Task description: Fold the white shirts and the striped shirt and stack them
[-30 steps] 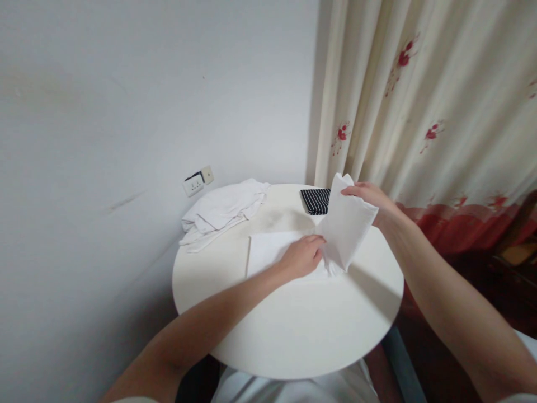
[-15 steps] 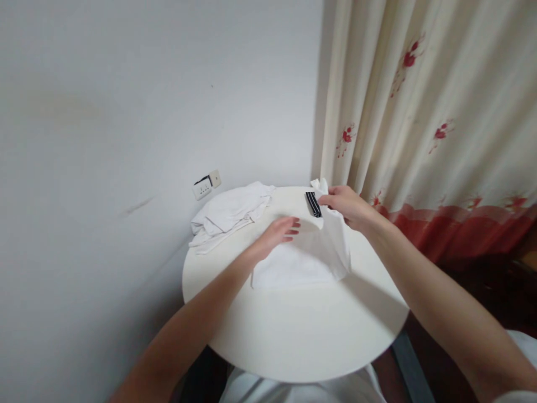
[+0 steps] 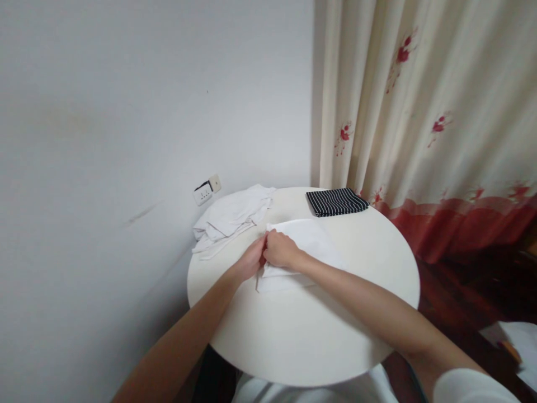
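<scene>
A folded white cloth [image 3: 312, 240] lies in the middle of the round white table. My right hand [image 3: 282, 249] reaches across it to its left edge, with the fingers closed on the fabric there. Right beside it, touching it, my left hand [image 3: 253, 257] grips the same edge from the left. Fingertips of both hands are partly hidden where they meet. The upper layer has been laid over a lower one that sticks out towards me.
A crumpled pile of white cloth [image 3: 235, 212] lies at the table's back left, near a wall socket [image 3: 203, 194]. Black-and-white striped folded fabric [image 3: 337, 202] rests at the back right. The round table [image 3: 289, 336] stands by a wall and a floral curtain [image 3: 390, 123].
My right hand has carried the cloth's raised right side over to the left and down. Both hands now meet at the left edge. The striped fabric is uncovered.
</scene>
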`<state>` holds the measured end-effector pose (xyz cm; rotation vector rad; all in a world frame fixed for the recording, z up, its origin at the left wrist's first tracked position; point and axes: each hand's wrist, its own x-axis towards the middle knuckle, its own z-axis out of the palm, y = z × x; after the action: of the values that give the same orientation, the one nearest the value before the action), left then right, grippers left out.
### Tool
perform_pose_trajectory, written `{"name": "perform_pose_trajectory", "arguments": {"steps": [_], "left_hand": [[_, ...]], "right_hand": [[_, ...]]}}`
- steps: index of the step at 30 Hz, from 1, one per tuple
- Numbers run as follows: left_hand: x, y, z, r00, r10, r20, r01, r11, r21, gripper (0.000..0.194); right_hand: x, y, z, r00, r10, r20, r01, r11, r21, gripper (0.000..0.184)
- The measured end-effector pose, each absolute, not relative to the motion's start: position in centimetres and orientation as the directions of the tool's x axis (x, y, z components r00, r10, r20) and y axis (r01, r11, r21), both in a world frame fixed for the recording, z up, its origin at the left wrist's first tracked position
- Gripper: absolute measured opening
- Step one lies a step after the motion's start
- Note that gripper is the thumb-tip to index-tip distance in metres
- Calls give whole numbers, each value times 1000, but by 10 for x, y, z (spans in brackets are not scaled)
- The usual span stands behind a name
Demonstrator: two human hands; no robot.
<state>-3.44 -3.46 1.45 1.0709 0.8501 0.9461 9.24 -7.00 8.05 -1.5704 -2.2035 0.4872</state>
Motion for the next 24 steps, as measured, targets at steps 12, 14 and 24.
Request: {"name": "perform_pose_trajectory", "arguments": {"steps": [12, 14, 24], "left_hand": [[-35, -35, 6, 206, 966, -160, -75, 178, 981, 40], [-36, -34, 5, 179, 969, -168, -63, 182, 981, 36], [-50, -27, 3, 116, 993, -36, 178, 15, 984, 34]], "right_hand": [[226, -16, 61, -11, 957, 290, 762, 196, -617, 38], [232, -17, 40, -28, 964, 265, 811, 177, -558, 44], [221, -23, 16, -188, 963, 195, 892, 250, -377, 47]]}}
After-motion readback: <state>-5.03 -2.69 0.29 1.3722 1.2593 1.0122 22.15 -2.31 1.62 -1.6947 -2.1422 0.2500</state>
